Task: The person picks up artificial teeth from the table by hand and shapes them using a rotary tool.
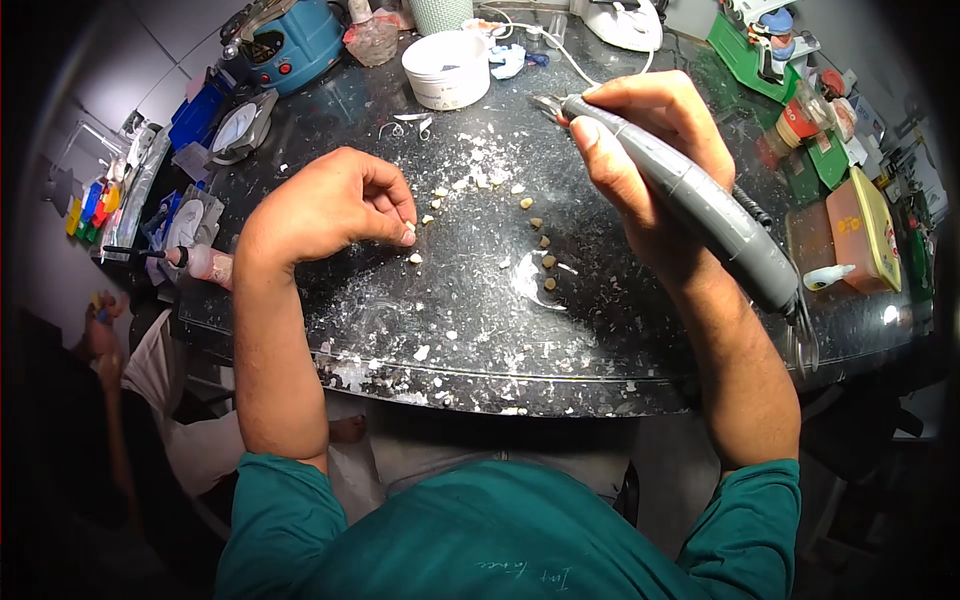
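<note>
My right hand (665, 150) is wrapped round a thick grey rotary handpiece (705, 205), raised over the right of the table with its metal tip toward the far left. Thumb and fingertips of my left hand (335, 205) are pinched together low over the tabletop, on a small cream tooth-like piece (410, 227) that shows only partly. Just below those fingertips lies another tooth-like piece (416, 259). Several more form an arch on the black table (460, 310), with a far-side piece (482, 183) and a right-side piece (549, 261) among them.
White shavings (490, 155) litter the table. A white tub (447, 72) stands at the back beside crumpled blue material (508, 62). A blue machine (295, 45) occupies the far left, a green tray (750, 60) the far right. Another person's hand (102, 308) shows at left.
</note>
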Tool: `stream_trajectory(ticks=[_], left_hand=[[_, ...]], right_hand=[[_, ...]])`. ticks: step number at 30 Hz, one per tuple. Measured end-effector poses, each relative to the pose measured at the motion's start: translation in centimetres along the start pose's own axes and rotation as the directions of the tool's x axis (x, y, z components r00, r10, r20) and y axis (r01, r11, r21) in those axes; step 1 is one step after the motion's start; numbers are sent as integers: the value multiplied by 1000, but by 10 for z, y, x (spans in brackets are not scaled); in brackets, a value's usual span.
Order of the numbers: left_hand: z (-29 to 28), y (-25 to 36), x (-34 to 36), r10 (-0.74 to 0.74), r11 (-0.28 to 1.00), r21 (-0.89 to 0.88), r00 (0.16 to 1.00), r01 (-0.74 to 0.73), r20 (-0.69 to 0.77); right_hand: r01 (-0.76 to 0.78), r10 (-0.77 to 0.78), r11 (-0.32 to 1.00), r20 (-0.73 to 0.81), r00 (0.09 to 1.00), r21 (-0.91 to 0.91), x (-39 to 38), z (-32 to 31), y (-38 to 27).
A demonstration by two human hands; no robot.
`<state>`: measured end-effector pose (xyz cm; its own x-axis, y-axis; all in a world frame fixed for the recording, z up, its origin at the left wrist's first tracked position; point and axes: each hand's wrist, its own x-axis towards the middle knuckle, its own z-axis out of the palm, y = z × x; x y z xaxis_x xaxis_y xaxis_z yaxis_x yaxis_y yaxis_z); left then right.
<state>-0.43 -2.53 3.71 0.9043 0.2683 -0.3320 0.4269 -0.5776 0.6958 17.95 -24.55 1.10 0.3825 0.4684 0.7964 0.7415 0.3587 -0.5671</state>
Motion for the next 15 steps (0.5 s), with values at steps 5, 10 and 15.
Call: stream_trajectory(ticks=[5,10,15], left_hand=[[4,-1,1,-1,997,-77,1000,3,18],[1,-3,0,30,995,-93,999,-32,-32],[-2,-2,-5,10,993,-115,998,-18,-68]], right_hand=[[9,-9,1000,5,1000,-19,0,2,0],[20,-20,999,3,1000,-27,1,2,0],[20,-20,999,6,1000,-31,1,2,-1]])
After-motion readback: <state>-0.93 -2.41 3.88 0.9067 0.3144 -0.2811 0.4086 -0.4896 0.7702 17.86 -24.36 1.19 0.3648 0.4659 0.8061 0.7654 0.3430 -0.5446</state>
